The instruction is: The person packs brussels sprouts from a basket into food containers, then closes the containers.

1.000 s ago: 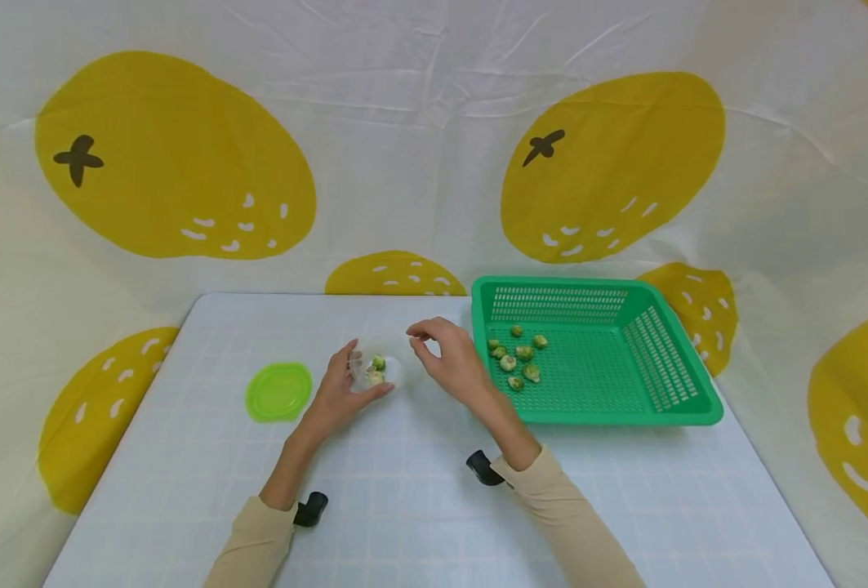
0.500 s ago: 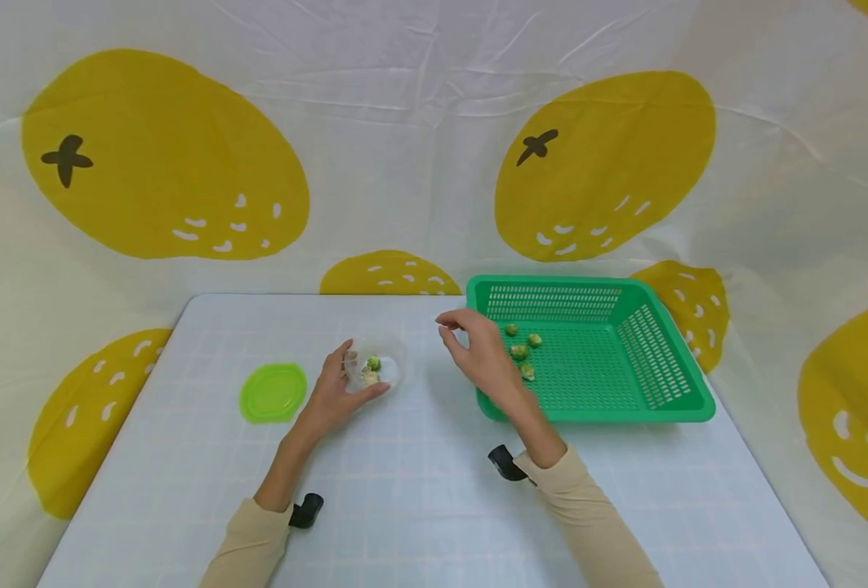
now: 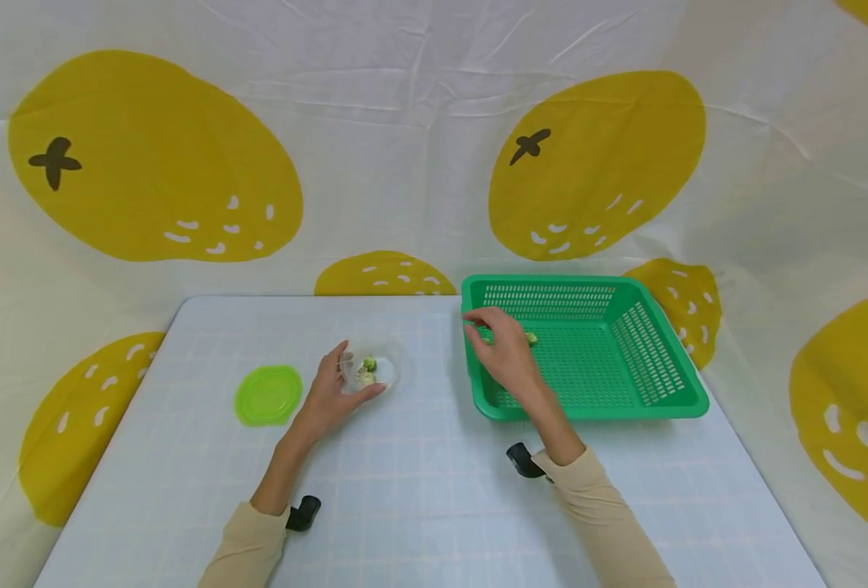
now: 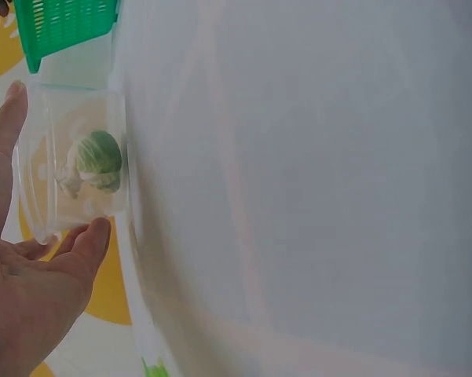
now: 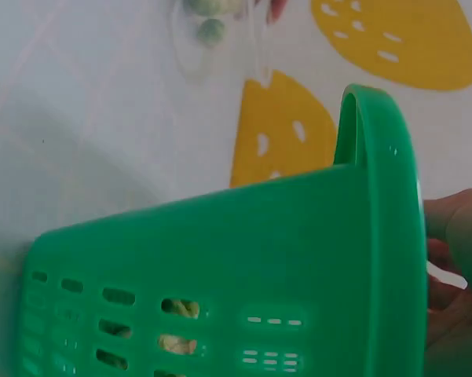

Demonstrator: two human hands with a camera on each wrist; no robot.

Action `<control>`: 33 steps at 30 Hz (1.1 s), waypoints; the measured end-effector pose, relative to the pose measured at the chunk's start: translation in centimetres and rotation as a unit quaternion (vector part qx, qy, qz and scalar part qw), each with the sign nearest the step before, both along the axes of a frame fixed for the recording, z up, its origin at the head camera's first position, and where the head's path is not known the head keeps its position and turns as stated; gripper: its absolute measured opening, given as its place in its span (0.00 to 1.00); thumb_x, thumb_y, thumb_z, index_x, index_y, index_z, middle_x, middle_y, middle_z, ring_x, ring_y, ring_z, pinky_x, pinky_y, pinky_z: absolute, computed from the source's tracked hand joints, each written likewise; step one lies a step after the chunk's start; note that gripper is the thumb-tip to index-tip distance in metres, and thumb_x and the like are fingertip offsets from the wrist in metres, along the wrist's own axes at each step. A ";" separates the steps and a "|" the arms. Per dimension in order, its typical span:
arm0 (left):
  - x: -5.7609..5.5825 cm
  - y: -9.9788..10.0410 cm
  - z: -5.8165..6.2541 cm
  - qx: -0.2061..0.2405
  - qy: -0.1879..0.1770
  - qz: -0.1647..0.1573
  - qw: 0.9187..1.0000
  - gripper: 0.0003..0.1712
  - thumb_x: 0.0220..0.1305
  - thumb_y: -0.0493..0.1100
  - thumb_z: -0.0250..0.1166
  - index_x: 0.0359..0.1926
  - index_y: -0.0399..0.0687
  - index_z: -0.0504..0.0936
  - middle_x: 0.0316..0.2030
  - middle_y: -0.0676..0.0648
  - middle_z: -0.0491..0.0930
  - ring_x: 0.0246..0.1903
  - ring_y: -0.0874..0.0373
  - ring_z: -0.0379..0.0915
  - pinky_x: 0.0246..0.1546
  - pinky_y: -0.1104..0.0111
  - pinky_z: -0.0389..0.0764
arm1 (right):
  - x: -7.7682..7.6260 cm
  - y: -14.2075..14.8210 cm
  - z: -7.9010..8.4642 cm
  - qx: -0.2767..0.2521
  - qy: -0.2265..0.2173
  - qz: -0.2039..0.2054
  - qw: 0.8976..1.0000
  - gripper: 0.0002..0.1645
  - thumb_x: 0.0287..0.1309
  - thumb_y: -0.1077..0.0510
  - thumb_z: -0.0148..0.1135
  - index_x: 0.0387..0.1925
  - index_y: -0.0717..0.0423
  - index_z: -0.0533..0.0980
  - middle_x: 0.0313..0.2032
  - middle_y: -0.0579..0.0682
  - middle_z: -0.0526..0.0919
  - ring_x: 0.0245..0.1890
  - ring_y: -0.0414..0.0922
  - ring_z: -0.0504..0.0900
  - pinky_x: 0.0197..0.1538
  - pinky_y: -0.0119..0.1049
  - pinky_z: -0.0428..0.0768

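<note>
My left hand (image 3: 334, 394) holds a small clear plastic container (image 3: 391, 358) on the table, thumb on the near side and fingers on the far side. In it lie several Brussels sprouts (image 3: 368, 365), seen through the wall in the left wrist view. My right hand (image 3: 505, 351) hovers over the left side of a green plastic basket (image 3: 595, 412), fingers loosely bent and nothing between them. One Brussels sprout (image 3: 531, 337) shows just past the knuckles; the hand hides others. In the right wrist view, pale sprouts (image 5: 177, 344) show through the basket's slots.
A light green lid (image 3: 268, 395) lies on the table left of the container. The white checked tablecloth (image 3: 404, 490) runs up to a curtain (image 3: 389, 163) with yellow fruit prints behind. Each wrist wears a small black camera (image 3: 525, 460).
My right hand has moved right, from beside the container to over the basket, now covering most of the sprouts there. My left hand stays on the container.
</note>
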State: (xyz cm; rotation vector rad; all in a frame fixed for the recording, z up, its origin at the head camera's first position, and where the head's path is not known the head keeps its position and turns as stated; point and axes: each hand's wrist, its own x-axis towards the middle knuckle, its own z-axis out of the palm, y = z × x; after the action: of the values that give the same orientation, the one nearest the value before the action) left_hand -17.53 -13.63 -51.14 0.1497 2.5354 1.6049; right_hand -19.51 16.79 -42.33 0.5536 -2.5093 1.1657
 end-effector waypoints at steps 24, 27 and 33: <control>0.0 -0.1 0.0 -0.005 0.008 -0.003 1.000 0.66 0.59 0.57 0.78 0.82 0.42 0.43 0.77 0.33 0.48 0.76 0.40 0.50 0.73 0.48 0.61 | 0.1 6.7 -3.1 0.057 -0.087 -0.046 0.993 0.17 0.68 0.67 0.64 0.56 0.71 0.79 0.53 0.69 0.81 0.54 0.65 0.78 0.54 0.60 0.79; -0.1 -0.1 0.0 -0.006 0.009 -0.004 1.000 0.66 0.59 0.57 0.77 0.82 0.42 0.43 0.77 0.33 0.48 0.76 0.40 0.50 0.73 0.47 0.61 | 0.2 7.1 -3.1 0.081 -0.103 -0.048 0.990 0.19 0.69 0.66 0.64 0.57 0.73 0.77 0.53 0.70 0.80 0.56 0.66 0.78 0.56 0.61 0.78; 0.0 -0.1 -0.1 -0.011 0.009 -0.003 1.000 0.66 0.59 0.57 0.78 0.82 0.42 0.44 0.77 0.33 0.49 0.76 0.40 0.51 0.73 0.47 0.62 | 0.3 7.6 -3.3 0.134 -0.145 -0.043 0.979 0.18 0.67 0.67 0.64 0.56 0.73 0.78 0.52 0.70 0.80 0.56 0.67 0.76 0.57 0.62 0.77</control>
State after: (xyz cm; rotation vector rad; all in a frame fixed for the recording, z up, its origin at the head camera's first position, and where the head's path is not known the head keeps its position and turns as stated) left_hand -17.55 -13.75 -51.20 0.1707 2.5627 1.5812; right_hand -19.20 24.34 -45.62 0.3552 -2.9328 0.9409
